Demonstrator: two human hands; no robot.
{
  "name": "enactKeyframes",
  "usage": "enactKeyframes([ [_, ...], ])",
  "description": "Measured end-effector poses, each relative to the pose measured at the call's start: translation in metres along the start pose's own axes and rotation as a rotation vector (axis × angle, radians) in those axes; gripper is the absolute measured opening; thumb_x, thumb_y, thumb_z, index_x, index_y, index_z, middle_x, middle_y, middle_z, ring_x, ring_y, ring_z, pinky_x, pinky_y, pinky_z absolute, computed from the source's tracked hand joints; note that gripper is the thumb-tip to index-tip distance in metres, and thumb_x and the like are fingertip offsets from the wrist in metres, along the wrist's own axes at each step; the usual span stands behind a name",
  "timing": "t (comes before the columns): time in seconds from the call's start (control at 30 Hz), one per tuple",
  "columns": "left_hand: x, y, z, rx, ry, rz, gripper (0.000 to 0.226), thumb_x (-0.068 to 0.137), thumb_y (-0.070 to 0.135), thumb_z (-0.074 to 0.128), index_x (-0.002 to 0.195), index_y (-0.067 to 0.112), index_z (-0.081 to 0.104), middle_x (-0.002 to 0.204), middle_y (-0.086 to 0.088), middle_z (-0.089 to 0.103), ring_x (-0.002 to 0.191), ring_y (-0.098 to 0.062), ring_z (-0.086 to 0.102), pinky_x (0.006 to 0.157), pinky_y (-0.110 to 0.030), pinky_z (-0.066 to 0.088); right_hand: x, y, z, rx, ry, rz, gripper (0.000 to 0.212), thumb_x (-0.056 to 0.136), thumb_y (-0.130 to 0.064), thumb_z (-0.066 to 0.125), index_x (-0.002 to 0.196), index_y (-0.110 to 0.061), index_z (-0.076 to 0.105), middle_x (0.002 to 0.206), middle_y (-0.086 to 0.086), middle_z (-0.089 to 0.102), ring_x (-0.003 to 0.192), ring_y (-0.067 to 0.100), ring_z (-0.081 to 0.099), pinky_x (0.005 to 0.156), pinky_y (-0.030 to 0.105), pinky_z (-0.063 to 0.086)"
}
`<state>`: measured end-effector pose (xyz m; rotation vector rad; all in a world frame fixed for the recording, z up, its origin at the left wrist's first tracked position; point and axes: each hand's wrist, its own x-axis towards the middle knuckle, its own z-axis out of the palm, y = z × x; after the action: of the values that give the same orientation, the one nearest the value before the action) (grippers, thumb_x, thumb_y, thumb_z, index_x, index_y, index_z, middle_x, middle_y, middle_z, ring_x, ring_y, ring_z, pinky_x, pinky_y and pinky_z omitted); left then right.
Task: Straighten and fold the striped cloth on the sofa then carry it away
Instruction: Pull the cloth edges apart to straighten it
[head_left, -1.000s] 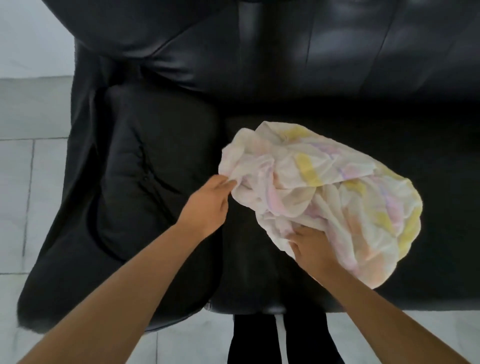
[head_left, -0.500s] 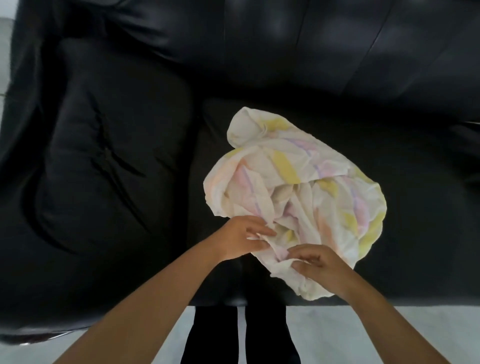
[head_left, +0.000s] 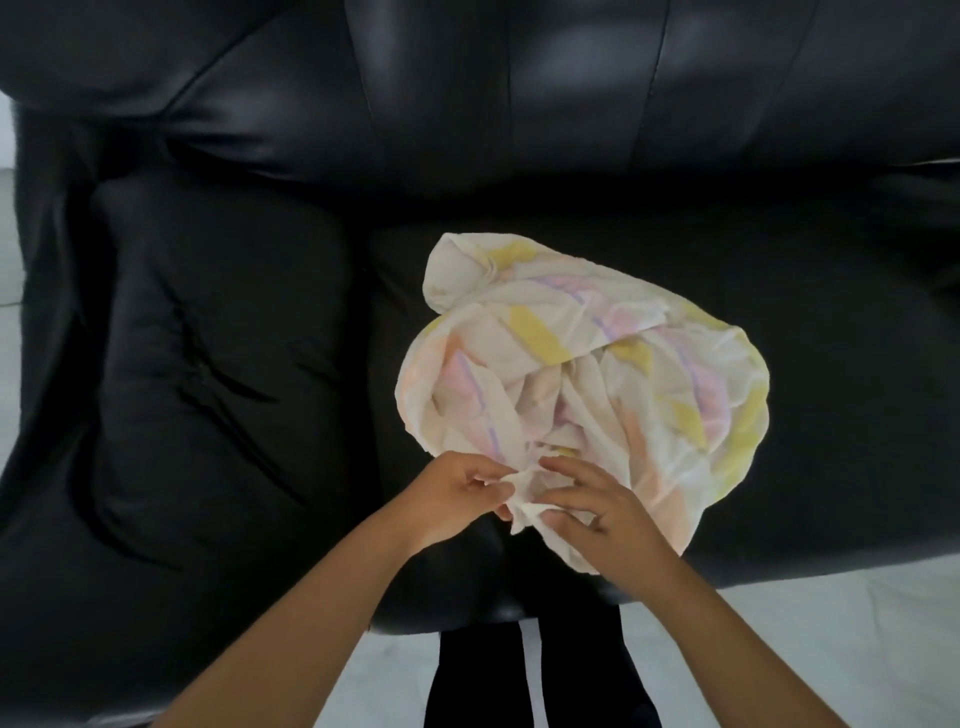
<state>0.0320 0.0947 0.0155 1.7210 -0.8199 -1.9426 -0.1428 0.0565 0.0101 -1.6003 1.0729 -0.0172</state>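
Observation:
The striped cloth (head_left: 582, 374), white with pale yellow, pink and purple stripes, lies crumpled in a heap on the seat of the black leather sofa (head_left: 831, 415). My left hand (head_left: 457, 493) pinches a bunched bit of its near edge between thumb and fingers. My right hand (head_left: 597, 509) rests right beside it on the same near edge, fingers curled into the fabric. The two hands almost touch. The cloth's underside is hidden.
The sofa's padded left armrest (head_left: 208, 389) bulges beside the seat, and the backrest (head_left: 519, 104) rises behind. White floor tiles (head_left: 779, 639) show at the front edge, with my dark-trousered legs (head_left: 530, 680) against the sofa.
My left hand has moved from the cloth's left edge to its near edge, next to my right hand. The cloth has been gathered into a tighter heap. The view has shifted rightward over the sofa.

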Motion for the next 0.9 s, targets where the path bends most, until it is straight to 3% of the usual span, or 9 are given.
enactKeyframes([
  [0.2,-0.002,-0.009,0.011,0.084,-0.089,-0.011,0.02,0.086,0.003,0.052,0.092,0.013,0.068,0.076,0.008,0.061,0.058,0.01,0.059,0.085,-0.024,0.046,-0.003,0.012,-0.002,0.029,-0.052,0.005,0.017,0.084,-0.006,0.061,0.097,-0.001,0.071,0.083,-0.026,0.055,0.085,-0.021,0.052,0.077,-0.001,0.039],
  [0.33,-0.002,-0.015,0.02,0.116,-0.012,0.1,0.024,0.078,0.007,0.066,0.072,0.03,0.07,0.074,0.01,0.06,0.071,-0.006,0.062,0.077,-0.026,0.051,-0.006,0.014,-0.004,0.028,0.008,0.023,0.017,0.085,-0.007,0.059,0.097,-0.002,0.071,0.079,-0.023,0.055,0.08,-0.021,0.052,0.072,-0.001,0.038],
  [0.43,-0.007,-0.016,0.025,0.16,0.135,0.207,0.006,0.074,0.022,0.069,0.08,0.022,0.07,0.069,0.018,0.062,0.076,-0.013,0.058,0.074,-0.021,0.049,-0.01,0.009,-0.006,0.019,-0.015,0.008,0.016,0.084,-0.015,0.059,0.092,-0.011,0.072,0.076,-0.021,0.054,0.079,-0.015,0.052,0.067,0.003,0.039],
  [0.47,-0.011,-0.014,0.026,0.169,0.174,0.238,0.014,0.072,0.031,0.065,0.084,0.024,0.066,0.073,0.025,0.062,0.079,-0.013,0.058,0.073,-0.016,0.048,-0.012,0.007,-0.008,0.028,-0.046,0.019,0.013,0.082,-0.018,0.057,0.087,-0.02,0.068,0.076,-0.02,0.053,0.079,-0.011,0.053,0.067,0.004,0.039],
  [0.53,-0.026,-0.008,0.022,0.178,0.28,0.319,0.026,0.065,0.043,0.053,0.081,0.025,0.061,0.079,0.03,0.058,0.078,-0.01,0.056,0.067,-0.008,0.044,-0.014,0.0,-0.016,0.053,-0.162,0.094,0.019,0.083,-0.013,0.053,0.086,-0.032,0.053,0.086,-0.017,0.052,0.083,-0.002,0.054,0.073,0.008,0.041],
  [0.63,-0.056,0.002,0.009,0.234,0.443,0.41,0.022,0.063,0.038,0.046,0.071,0.02,0.054,0.079,0.028,0.054,0.072,0.001,0.052,0.063,-0.004,0.039,-0.008,-0.006,-0.021,-0.141,-0.301,0.161,0.027,0.091,-0.011,0.042,0.116,-0.015,0.049,0.104,-0.005,0.049,0.098,0.012,0.05,0.079,0.018,0.037],
  [0.7,-0.087,0.01,-0.004,0.295,0.549,0.435,0.017,0.064,0.036,0.044,0.068,0.02,0.05,0.081,0.025,0.052,0.073,0.005,0.051,0.064,-0.001,0.038,-0.002,-0.02,-0.023,-0.251,-0.33,0.132,0.031,0.094,-0.012,0.037,0.122,-0.008,0.047,0.111,0.003,0.052,0.108,0.019,0.051,0.077,0.019,0.038],
  [0.77,-0.118,0.014,-0.013,0.338,0.613,0.445,0.012,0.065,0.033,0.043,0.066,0.022,0.048,0.082,0.031,0.051,0.073,0.009,0.049,0.064,0.0,0.037,0.002,-0.037,-0.02,-0.336,-0.368,0.156,0.036,0.095,-0.01,0.032,0.129,-0.007,0.043,0.128,0.008,0.051,0.122,0.023,0.046,0.09,0.022,0.038],
  [0.9,-0.158,0.003,-0.017,0.05,0.762,0.323,0.012,0.06,0.035,0.044,0.059,0.024,0.046,0.072,0.021,0.055,0.064,0.001,0.048,0.059,-0.009,0.036,-0.008,-0.053,0.003,-0.485,-0.66,0.171,0.04,0.098,-0.014,0.027,0.136,-0.012,0.037,0.147,0.006,0.037,0.131,0.021,0.037,0.103,0.024,0.03],
])
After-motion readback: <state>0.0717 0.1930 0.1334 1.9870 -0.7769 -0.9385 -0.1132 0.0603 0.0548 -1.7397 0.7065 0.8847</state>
